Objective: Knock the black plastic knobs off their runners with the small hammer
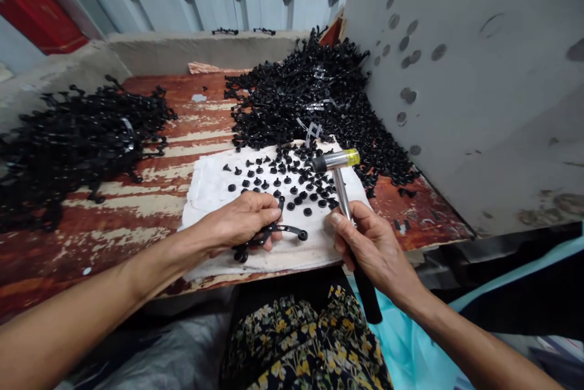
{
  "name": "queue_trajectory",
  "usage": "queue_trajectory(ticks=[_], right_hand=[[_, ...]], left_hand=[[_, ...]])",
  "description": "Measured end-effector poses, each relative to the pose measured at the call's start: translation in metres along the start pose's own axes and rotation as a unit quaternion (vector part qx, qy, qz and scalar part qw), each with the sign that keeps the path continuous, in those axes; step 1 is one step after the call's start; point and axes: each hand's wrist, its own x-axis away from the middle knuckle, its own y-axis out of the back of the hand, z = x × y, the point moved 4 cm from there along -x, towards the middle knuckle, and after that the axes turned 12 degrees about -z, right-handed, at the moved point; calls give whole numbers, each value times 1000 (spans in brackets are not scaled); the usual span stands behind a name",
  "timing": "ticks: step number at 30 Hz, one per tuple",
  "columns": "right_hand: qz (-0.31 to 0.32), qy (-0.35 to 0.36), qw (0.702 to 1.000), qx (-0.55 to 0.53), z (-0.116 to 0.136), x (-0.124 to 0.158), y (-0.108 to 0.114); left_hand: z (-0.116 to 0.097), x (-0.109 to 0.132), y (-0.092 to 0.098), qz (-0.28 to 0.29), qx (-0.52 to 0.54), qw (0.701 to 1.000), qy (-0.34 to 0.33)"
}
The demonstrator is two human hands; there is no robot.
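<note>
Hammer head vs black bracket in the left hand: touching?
Apart. The head camera shows white cloth and loose black pieces in the gap between the hammer head and the black bracket.

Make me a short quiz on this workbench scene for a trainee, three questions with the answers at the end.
1. Open question: What is the left hand holding?
2. True or false: The hammer in the right hand has its yellow end turned toward the grey panel.
3. Fill in the blank: The loose small black pieces just beyond the hands lie on a white ____.

Key
1. A black branched part.
2. True.
3. Cloth.
</note>
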Motion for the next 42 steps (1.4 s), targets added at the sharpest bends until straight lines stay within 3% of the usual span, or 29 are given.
queue_trajectory(ticks=[6,17,34,42], right_hand=[[14,-30,999,0,-5,-7,2],[17,-23,1000,3,-5,-7,3],[19,-17,1000,10,-2,-8,3],[29,15,998,48,-3,-5,7]], left_hand=[[-3,-8,-2,17,-74,996,-36],[-4,-14,-2,41,-80,991,-99],[-2,-15,0,27,-139,984,-109],[-7,-17,5,25,-191,966,-173]])
